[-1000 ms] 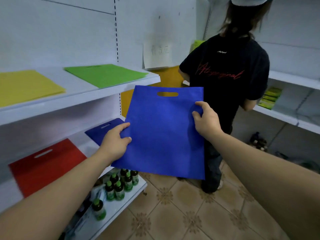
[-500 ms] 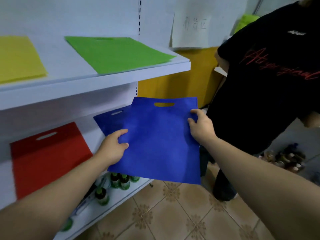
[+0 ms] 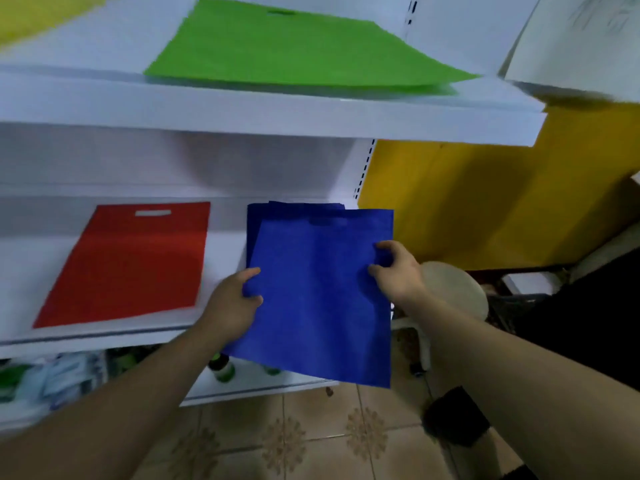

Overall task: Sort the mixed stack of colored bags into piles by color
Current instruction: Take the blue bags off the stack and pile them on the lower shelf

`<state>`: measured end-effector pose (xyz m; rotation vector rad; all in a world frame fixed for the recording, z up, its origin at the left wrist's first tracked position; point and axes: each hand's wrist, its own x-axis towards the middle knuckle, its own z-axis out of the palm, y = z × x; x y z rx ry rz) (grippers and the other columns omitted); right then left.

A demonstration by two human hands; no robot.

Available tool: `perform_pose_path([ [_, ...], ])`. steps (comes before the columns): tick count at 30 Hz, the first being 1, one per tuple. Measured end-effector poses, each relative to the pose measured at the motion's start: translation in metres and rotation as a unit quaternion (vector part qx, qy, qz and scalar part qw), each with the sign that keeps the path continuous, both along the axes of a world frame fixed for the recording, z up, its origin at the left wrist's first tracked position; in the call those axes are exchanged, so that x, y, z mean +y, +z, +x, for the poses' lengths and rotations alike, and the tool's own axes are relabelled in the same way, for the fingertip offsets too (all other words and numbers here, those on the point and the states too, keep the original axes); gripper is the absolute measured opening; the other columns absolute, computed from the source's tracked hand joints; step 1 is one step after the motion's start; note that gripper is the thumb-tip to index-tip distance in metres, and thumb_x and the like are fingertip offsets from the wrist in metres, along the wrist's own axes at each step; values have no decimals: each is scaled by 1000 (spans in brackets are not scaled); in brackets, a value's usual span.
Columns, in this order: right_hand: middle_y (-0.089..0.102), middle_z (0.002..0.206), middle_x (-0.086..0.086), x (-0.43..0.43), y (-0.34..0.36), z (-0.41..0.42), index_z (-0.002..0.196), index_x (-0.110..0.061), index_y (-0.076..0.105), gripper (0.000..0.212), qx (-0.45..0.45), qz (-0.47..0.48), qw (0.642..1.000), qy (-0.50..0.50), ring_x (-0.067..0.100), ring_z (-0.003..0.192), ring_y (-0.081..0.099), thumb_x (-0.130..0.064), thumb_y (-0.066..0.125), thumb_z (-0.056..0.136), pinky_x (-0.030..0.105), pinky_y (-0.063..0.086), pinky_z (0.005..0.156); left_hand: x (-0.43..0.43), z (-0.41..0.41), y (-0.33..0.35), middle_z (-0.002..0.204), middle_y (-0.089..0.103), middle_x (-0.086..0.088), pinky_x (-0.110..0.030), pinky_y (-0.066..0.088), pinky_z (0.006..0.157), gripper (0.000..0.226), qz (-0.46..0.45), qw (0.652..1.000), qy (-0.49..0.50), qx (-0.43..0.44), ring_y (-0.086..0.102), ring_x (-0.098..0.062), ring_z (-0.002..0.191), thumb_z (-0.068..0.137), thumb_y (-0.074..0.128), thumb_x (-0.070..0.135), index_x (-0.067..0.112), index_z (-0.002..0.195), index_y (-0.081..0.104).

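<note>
I hold a blue bag [image 3: 318,299] flat by its two sides, my left hand [image 3: 235,303] pinching its left edge and my right hand [image 3: 394,268] pinching its right edge. Its upper half lies over the blue pile [image 3: 256,220] on the middle shelf [image 3: 114,336]; its lower half hangs past the shelf's front edge. A red bag [image 3: 131,265] lies to the left on the same shelf. On the upper shelf [image 3: 277,116] lie a green bag [image 3: 294,50] and, at the far left corner, a yellow bag [image 3: 31,15].
Green-capped bottles [image 3: 223,370] and packets stand on the bottom shelf. A yellow panel [image 3: 485,202] stands to the right of the shelving. A round pale stool [image 3: 453,289] and a person in dark clothes [image 3: 588,323] are at the right. Tiled floor lies below.
The blue bag has moved forward and down onto the blue pile on the middle shelf. My view has dropped and turned left, so the other person is now mostly out of frame.
</note>
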<state>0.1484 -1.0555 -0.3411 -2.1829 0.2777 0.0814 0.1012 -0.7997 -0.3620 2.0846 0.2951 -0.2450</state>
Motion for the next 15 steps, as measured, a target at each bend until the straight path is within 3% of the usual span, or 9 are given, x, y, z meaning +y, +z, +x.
perform_pose_path([
  [3, 53, 130, 1, -3, -28, 25, 131, -15, 49, 40, 0, -8, 999, 33, 16, 107, 52, -4, 54, 93, 22, 43, 81, -2, 12, -23, 147, 38, -7, -35, 41, 103, 51, 47, 999, 11, -7, 45, -26, 126, 93, 53, 7, 15, 142, 41],
  [8, 52, 133, 6, 8, -68, 66, 129, -13, 53, 33, -17, -27, 998, 56, 23, 112, 54, -9, 54, 96, 26, 47, 84, 4, 35, -48, 148, 37, -10, -38, 37, 107, 52, 87, 996, 29, -17, 43, -29, 128, 94, 53, 8, 12, 143, 37],
  [11, 50, 137, 8, 16, -86, 87, 133, -11, 52, 36, -31, -74, 994, 71, 27, 122, 51, -15, 54, 97, 33, 45, 100, 8, 46, -59, 149, 35, -10, -25, 33, 100, 58, 116, 992, 23, -40, 41, -27, 130, 92, 58, 11, 8, 144, 34],
  [13, 46, 141, 9, 18, -96, 97, 138, -11, 47, 43, -28, -107, 990, 86, 28, 127, 47, -23, 54, 97, 35, 40, 105, 10, 50, -66, 153, 25, -9, -20, 28, 100, 68, 127, 991, -5, -37, 33, -23, 135, 89, 64, 20, 10, 147, 30],
  [15, 39, 146, 9, 19, -106, 102, 143, -14, 39, 56, -12, -166, 980, 109, 29, 131, 39, -40, 53, 95, 38, 34, 107, 15, 50, -77, 158, 5, -5, -27, 20, 111, 87, 158, 986, -52, -15, 16, -20, 143, 81, 70, 40, 19, 150, 22],
])
